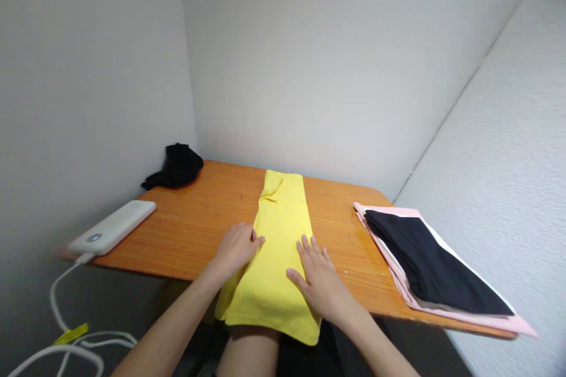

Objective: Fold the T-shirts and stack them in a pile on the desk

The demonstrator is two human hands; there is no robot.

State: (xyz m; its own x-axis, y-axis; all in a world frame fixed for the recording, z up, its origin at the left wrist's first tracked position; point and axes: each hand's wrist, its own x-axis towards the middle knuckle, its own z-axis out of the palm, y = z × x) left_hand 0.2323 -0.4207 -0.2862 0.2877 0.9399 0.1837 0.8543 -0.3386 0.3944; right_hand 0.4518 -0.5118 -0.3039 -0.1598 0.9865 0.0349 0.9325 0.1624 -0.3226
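A yellow T-shirt (pixel 279 259) lies lengthwise in a narrow folded strip down the middle of the wooden table. Its near end hangs over the front edge above my leg, and a small folded flap shows near its far left side. My left hand (pixel 237 248) is closed at the shirt's left edge, thumb over the cloth and the other fingers curled, their tips partly hidden. On the shirt's right edge my right hand (pixel 319 280) rests flat with the fingers spread.
Folded black, white and pink clothes (pixel 433 259) are stacked on the table's right side, partly past its edge. A black cloth item (pixel 179 166) lies at the back left corner. A white power bank (pixel 115 227) with a white cable (pixel 55 300) sits at the left edge. Walls enclose the table (pixel 212 212).
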